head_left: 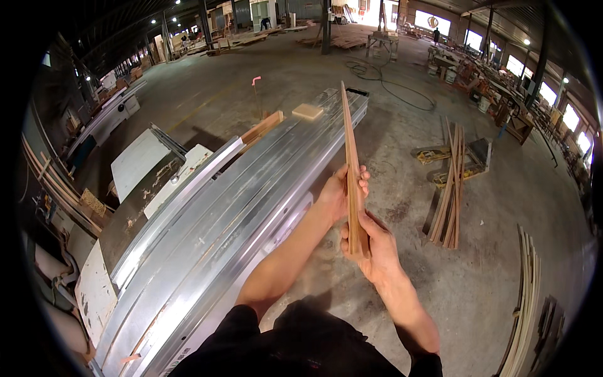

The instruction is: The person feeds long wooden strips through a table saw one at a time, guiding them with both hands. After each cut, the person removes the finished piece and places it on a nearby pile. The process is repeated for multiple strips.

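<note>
A long, narrow wooden board [353, 157] points away from me, held up in front of my body with an edge toward me. My left hand [339, 188] grips it partway along, its fingers wrapping round to the right side. Closer to me, my right hand [375, 242] is closed on the near end, thumb along the right face. To the left lies the long metal sliding table [232, 182] of a saw; the board is apart from it, over the floor to its right. A small light wooden block [308, 112] rests on the table's far part.
Long wood strips [451, 188] lie across a yellow pallet jack [436, 154] at the right. More strips [524, 301] are on the floor at the lower right. A hose [402, 91] curls on the concrete beyond. A metal fence [182, 198] runs along the table's left side.
</note>
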Action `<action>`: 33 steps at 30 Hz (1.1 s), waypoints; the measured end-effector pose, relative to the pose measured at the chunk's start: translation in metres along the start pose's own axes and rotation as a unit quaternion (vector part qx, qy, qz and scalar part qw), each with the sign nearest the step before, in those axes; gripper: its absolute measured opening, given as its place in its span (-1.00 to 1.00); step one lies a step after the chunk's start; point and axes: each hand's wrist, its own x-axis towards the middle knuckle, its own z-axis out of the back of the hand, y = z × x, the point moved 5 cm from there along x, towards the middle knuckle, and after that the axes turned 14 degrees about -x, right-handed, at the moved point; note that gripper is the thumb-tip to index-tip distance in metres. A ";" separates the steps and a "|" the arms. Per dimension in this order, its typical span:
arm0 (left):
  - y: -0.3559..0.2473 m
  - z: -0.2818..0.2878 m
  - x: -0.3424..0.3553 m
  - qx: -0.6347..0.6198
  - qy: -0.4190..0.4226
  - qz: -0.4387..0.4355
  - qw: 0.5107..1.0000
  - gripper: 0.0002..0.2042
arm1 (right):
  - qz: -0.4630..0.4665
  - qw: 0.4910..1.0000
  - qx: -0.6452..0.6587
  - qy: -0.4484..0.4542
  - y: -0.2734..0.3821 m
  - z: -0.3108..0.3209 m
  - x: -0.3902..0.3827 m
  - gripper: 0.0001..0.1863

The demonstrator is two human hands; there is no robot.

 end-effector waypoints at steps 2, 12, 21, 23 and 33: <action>-0.004 -0.002 0.001 0.001 0.007 -0.007 1.000 -0.67 | -0.004 1.000 -0.001 0.000 0.008 -0.007 -0.001 -0.70; -0.013 -0.016 0.022 -0.041 0.046 0.023 0.998 -0.76 | 0.073 0.997 -0.025 0.015 0.025 -0.010 0.011 -0.66; -0.004 -0.025 0.020 -0.007 0.056 0.008 0.998 -0.68 | 0.064 0.997 -0.019 -0.023 0.037 -0.008 0.001 -0.66; -0.004 -0.023 0.022 -0.006 0.057 0.013 0.998 -0.69 | 0.065 0.998 -0.017 -0.022 0.038 -0.009 -0.001 -0.66; 0.001 -0.017 0.025 0.068 0.038 -0.019 0.997 -0.65 | 0.064 0.997 -0.024 -0.022 0.037 -0.002 -0.003 -0.65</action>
